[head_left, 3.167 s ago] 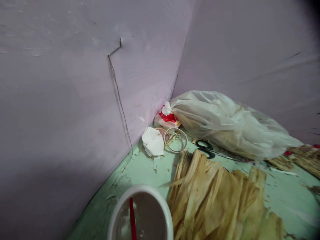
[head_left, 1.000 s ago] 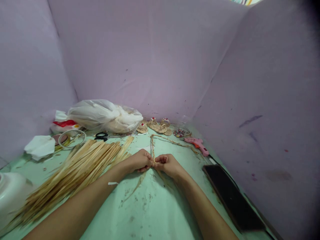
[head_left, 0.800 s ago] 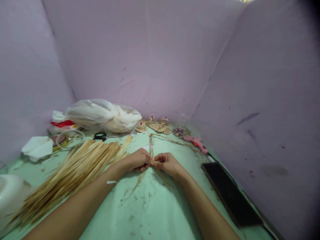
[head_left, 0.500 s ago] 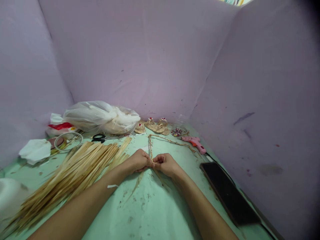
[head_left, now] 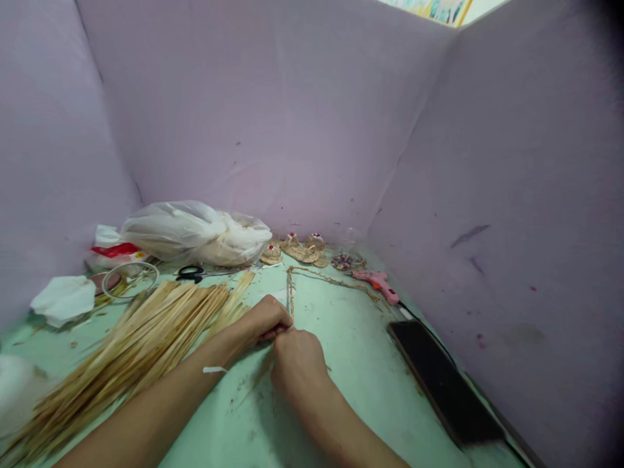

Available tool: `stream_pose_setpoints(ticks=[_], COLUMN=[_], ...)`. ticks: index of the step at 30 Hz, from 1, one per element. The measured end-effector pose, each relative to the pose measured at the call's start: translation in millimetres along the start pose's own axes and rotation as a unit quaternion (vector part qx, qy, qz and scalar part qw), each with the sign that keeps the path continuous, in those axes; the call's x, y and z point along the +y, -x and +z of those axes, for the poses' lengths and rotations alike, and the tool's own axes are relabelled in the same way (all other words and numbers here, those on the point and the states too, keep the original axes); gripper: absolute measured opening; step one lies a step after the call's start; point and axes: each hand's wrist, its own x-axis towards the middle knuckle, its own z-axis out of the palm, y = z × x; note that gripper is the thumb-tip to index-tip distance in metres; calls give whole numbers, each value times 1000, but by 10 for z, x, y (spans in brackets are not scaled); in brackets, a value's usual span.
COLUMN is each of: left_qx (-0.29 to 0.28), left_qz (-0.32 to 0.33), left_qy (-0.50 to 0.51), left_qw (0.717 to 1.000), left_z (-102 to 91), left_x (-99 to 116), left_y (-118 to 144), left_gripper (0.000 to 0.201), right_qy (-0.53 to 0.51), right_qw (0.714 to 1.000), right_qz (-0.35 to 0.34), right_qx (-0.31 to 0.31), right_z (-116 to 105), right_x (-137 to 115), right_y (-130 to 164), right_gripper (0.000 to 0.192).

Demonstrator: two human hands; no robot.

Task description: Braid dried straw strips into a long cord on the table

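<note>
A thin braided cord of dried straw (head_left: 291, 292) runs away from me over the green table, then bends sharply to the right at its far end. My left hand (head_left: 267, 320) is closed on the near end of this cord. Pressed up against it, my right hand (head_left: 298, 364) is curled into a fist with its back towards me, and its fingertips are hidden. Loose strands hang below the two hands, partly blurred. On the left lies a large bundle of dried straw strips (head_left: 141, 344), beside my left forearm.
Black scissors (head_left: 191, 273), a ring-shaped roll (head_left: 130, 281) and a knotted plastic bag (head_left: 195, 233) lie at the back left. Small woven sandals (head_left: 302, 250) and a container of beads (head_left: 347, 260) stand by the wall. A pink glue gun (head_left: 379, 285) and a phone (head_left: 446, 383) lie right.
My right hand has turned over and moved left and towards me, from a fingertip pinch to a fist against my left hand. The left hand stays near its place on the cord.
</note>
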Motion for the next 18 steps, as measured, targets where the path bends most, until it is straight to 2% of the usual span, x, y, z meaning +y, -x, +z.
stream_pose_setpoints(ticks=[3, 5, 6, 7, 9, 10, 12, 14, 16, 18], left_qx=[-26, -49, -60, -69, -79, -81, -80, -76, -72, -68], left_qz=[4, -2, -2, 2, 8, 8, 7, 8, 13, 17], left_qy=[13, 20, 28, 37, 53, 56, 56, 52, 44, 32], left_qw=[1000, 999, 998, 997, 995, 995, 995, 996, 996, 997], left_z=[-54, -91, -107, -121, -137, -140, -137, -127, -118, -110], left_x=[-39, -56, -62, -67, -74, -76, -76, -66, -48, -28], left_y=[-16, -27, -30, -32, -33, -32, -27, -19, -9, 0], left_gripper=[5, 4, 6, 7, 10, 11, 11, 10, 8, 6], right_qy=[-14, -96, -176, -260, -420, -479, -578, -642, -659, -635], right_qw=[1000, 994, 983, 964, 896, 862, 798, 751, 738, 761], right_qz=[-1, -3, -3, 22, 97, 128, 162, 153, 128, 108], right_qx=[12, 46, 49, 58, 109, 107, 53, -28, -69, -71], right_z=[-54, -134, -170, -195, -204, -188, -132, -71, -21, 20], right_x=[71, 274, 398, 520, 707, 753, 749, 659, 565, 526], right_y=[14, -17, -50, -92, -186, -226, -275, -281, -268, -263], right_gripper=[16, 18, 23, 26, 25, 21, 13, 10, 10, 11])
